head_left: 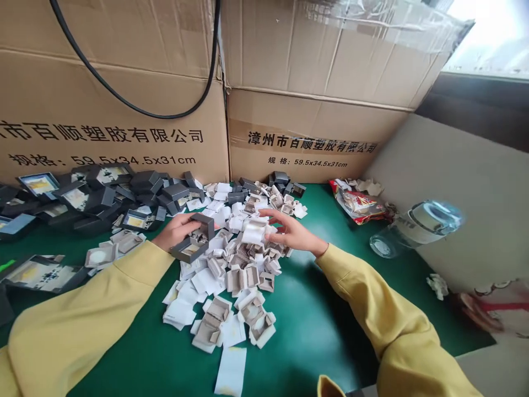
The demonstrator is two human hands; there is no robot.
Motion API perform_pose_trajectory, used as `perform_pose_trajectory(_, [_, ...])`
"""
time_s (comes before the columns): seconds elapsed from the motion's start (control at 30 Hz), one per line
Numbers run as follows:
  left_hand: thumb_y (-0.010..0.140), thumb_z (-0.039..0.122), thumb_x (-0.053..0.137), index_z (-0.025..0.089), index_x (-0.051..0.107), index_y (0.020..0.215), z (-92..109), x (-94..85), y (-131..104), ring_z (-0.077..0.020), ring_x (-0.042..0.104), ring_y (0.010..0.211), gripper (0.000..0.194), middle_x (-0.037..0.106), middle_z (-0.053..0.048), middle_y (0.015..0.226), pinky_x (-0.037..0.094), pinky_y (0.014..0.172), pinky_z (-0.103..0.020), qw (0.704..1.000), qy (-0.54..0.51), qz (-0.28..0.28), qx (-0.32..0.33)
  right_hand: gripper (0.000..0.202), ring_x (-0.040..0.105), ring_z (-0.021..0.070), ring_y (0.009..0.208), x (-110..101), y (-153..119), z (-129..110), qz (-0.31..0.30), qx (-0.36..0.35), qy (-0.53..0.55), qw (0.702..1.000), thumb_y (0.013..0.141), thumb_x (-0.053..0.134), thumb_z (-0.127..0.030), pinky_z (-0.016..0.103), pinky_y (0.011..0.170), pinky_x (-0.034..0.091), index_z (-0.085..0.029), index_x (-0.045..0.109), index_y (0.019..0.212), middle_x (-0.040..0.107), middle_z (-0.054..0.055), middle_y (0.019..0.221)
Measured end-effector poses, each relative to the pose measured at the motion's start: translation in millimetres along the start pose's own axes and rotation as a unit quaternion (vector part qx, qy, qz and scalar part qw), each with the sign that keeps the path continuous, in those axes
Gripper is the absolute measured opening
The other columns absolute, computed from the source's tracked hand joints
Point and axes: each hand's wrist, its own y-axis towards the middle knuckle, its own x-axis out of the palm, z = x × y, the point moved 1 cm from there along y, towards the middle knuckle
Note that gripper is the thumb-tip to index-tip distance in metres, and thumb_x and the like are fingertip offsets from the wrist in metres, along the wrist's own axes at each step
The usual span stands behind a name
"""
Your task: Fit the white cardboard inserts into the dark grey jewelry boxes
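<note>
My left hand (176,231) is closed around a dark grey hinged box (194,242), its lid raised and its inside facing me. To the right of it, my right hand (291,231) grips a white folded cardboard insert (255,229) between thumb and fingers, above the pile. Beneath and between both hands spreads a heap of white and grey-brown cardboard inserts (243,278), mixed with flat white paper pieces (230,369). The inside of the held box is only partly visible.
Many dark boxes (95,204) are heaped at the left on the green table (306,325). Large cartons (297,116) stand behind, with a black cable (161,114) hanging in front. At the right are a red snack bag (357,201), a clear bottle (417,227) and crumpled tissue (437,286).
</note>
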Motion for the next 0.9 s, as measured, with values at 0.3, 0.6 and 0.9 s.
perform_pose_trajectory(0.3, [0.084,0.037,0.049,0.016,0.058,0.102,-9,20.8,25,-0.0217,0.067,0.073,0.029,0.068,-0.011,0.093,0.049,0.044,-0.024,0.961,-0.253,0.081,-0.077,0.027,0.060,0.0149,0.072,-15,11,53,0.173,0.098,0.033,0.980,0.081,0.049,-0.039,0.031,0.070,0.050,-0.017,0.063,0.087,0.065,0.005,0.084])
perform_pose_trajectory(0.6, [0.077,0.026,0.061,0.014,0.058,0.107,-29,27.7,33,-0.0200,0.068,0.077,0.033,0.069,-0.010,0.092,0.055,0.061,-0.025,0.962,-0.251,0.068,-0.087,0.024,0.060,0.0177,0.077,-5,16,46,0.170,-0.001,-0.199,0.965,0.087,0.040,-0.029,0.029,0.063,0.047,-0.020,0.062,0.090,0.066,0.006,0.087])
perform_pose_trajectory(0.9, [0.082,0.023,0.053,0.013,0.059,0.108,-30,20.1,33,-0.0197,0.067,0.075,0.028,0.068,-0.012,0.097,0.054,0.055,-0.028,0.952,-0.296,0.064,-0.051,0.036,0.057,0.0190,0.092,18,50,-21,-0.103,-0.142,-0.152,0.973,0.085,0.052,-0.035,0.032,0.077,0.048,-0.022,0.052,0.118,0.060,0.008,0.111])
